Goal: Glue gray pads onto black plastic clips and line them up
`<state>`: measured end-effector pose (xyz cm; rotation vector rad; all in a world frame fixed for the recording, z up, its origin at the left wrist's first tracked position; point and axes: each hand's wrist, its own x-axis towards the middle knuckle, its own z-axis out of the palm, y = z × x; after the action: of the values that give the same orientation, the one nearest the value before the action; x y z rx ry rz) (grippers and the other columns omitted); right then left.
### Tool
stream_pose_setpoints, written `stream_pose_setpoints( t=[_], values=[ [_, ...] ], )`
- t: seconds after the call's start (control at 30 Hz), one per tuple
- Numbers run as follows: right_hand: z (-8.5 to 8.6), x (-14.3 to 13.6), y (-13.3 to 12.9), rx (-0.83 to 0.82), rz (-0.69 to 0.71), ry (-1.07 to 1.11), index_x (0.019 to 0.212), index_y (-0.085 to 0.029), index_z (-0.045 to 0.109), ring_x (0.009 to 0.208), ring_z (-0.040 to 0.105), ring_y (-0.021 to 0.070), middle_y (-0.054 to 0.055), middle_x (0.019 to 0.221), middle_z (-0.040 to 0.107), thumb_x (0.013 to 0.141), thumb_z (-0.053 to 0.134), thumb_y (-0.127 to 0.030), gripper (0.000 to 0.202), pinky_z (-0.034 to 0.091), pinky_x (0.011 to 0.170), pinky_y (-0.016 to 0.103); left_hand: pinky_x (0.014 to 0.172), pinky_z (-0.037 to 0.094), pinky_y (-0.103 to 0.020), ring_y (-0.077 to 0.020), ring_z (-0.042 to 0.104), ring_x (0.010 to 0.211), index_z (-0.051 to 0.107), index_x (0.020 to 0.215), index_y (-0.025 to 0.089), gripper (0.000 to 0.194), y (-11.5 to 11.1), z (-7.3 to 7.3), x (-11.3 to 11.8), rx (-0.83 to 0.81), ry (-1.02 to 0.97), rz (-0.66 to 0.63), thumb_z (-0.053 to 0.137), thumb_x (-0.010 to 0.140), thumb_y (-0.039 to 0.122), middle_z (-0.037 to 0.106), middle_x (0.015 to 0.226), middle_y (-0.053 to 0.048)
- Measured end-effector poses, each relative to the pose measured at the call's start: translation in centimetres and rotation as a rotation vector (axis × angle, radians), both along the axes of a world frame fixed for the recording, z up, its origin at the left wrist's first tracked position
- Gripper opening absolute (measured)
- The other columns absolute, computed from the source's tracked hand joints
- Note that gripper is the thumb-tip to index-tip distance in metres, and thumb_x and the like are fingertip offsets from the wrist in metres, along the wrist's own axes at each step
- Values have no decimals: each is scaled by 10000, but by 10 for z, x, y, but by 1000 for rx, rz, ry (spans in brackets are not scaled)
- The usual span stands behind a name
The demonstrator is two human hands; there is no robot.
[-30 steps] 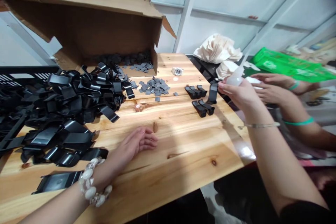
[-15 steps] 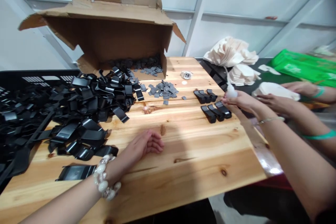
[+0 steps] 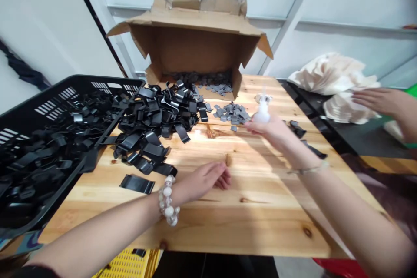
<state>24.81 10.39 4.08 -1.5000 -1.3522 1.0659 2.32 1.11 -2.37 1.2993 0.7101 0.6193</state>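
Note:
My left hand (image 3: 208,179), with a beaded bracelet at the wrist, rests on the wooden table (image 3: 260,230), fingers curled together with nothing visible in them. My right hand (image 3: 272,132) is wrapped round a small white bottle (image 3: 262,112), blurred by motion, near a pile of small grey squares (image 3: 232,113). Black curved clips (image 3: 153,117) lie heaped left of the squares. One black clip (image 3: 137,183) lies apart beside my left wrist. A few more black clips (image 3: 296,128) are partly hidden behind my right forearm.
An open cardboard box (image 3: 195,52) with grey squares inside stands at the back. A black crate (image 3: 39,113) full of clips is at the left. White cloth-like pieces (image 3: 335,74) lie at the right, where another person's hand (image 3: 381,100) reaches in.
My right hand has moved left with the bottle, from beside the rows of clips to the grey squares. The view has turned left. My left hand remains curled on the table.

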Motion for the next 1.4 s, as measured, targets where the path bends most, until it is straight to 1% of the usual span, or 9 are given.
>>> stream_pose_setpoints(
  t=[0.23, 0.47, 0.67, 0.87, 1.0, 1.07, 1.13, 1.23, 1.4],
  values=[
    [-37, -132, -1, 55, 251, -90, 752, -176, 547, 668, 567, 144, 10, 742, 636, 649, 696, -272, 206, 453, 646, 283, 772, 401, -314, -182, 558, 794, 605, 774, 173, 266, -9, 21, -4, 391, 231, -165, 423, 927, 293, 635, 812, -38],
    [-56, -166, -2, 117, 203, -270, 727, -205, 474, 749, 529, 192, 17, 747, 575, 617, 695, -222, 248, 404, 725, 329, 652, 349, -305, -169, 518, 636, 527, 596, 184, 416, -14, 25, -4, 516, 276, -212, 363, 942, 345, 599, 632, -32],
    [-49, -154, -3, 61, 206, -183, 735, -197, 481, 679, 533, 166, 2, 726, 582, 603, 679, -203, 238, 422, 682, 319, 659, 357, -299, -167, 522, 646, 555, 607, 183, 381, -15, 23, -6, 431, 213, -113, 415, 923, 343, 604, 642, -26],
    [-12, -94, -20, 38, 247, 16, 748, -189, 492, 738, 579, 147, 12, 799, 618, 618, 702, -271, 260, 477, 741, 314, 630, 440, -274, -141, 543, 622, 587, 807, 170, 331, -7, 12, -3, 111, 4, 6, 412, 917, 429, 605, 726, -29],
    [15, -51, -46, -112, 582, 51, 770, -188, 528, 764, 612, 163, 26, 832, 661, 629, 750, -257, 271, 504, 720, 317, 664, 526, -340, -172, 620, 683, 559, 884, 150, 530, 6, 11, -1, -165, -146, 13, 289, 897, 605, 634, 822, -87],
    [21, -41, -58, -205, 805, -10, 808, -181, 563, 764, 609, 155, 31, 849, 662, 681, 728, -242, 216, 507, 710, 302, 647, 544, -359, -205, 652, 740, 571, 855, 148, 591, 9, 14, -1, -302, -175, -52, 264, 883, 652, 651, 849, -109],
    [20, -38, -66, -219, 877, -97, 826, -176, 595, 733, 598, 139, 21, 823, 654, 714, 698, -232, 163, 502, 685, 276, 658, 549, -356, -212, 670, 759, 603, 846, 139, 553, 6, 17, -2, -451, -182, -170, 363, 877, 637, 674, 853, -115],
    [12, -40, -63, -168, 737, -176, 794, -168, 630, 688, 604, 147, 14, 757, 655, 684, 711, -271, 171, 505, 657, 275, 673, 529, -309, -176, 672, 716, 656, 880, 117, 401, 0, 17, -3, -533, -195, -310, 589, 839, 511, 706, 873, -115],
    [-15, -31, -19, 49, 191, -304, 812, -172, 580, 756, 600, 192, 53, 824, 658, 680, 675, -295, 204, 480, 745, 346, 632, 471, -271, -135, 630, 637, 657, 1046, 119, 379, -2, 14, -4, -502, -178, -169, 643, 829, 430, 715, 843, -99]
  ],
)
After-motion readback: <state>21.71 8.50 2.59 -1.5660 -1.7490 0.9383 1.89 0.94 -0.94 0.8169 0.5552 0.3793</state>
